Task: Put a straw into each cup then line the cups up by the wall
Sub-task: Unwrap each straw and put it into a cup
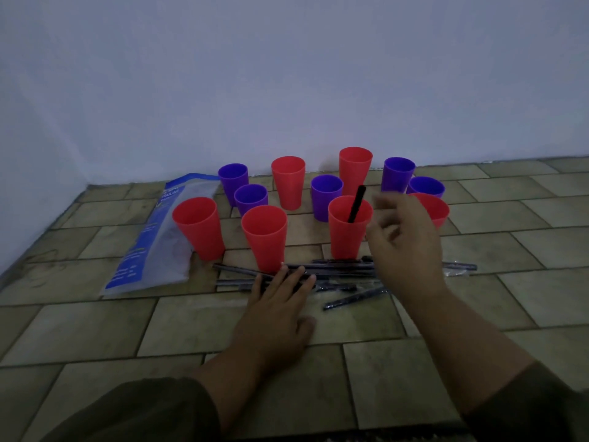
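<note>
Straws (pixel 338 268) partly beneath left hand (pixel 274 314)

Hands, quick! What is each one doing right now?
Left hand: open, resting flat on the loose straws.
Right hand: open, a bit blurry, holding nothing.

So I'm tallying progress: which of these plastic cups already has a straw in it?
The red plastic cup in the front row, left of the right hand: a black straw leans out of it. No other cup shows one.
</note>
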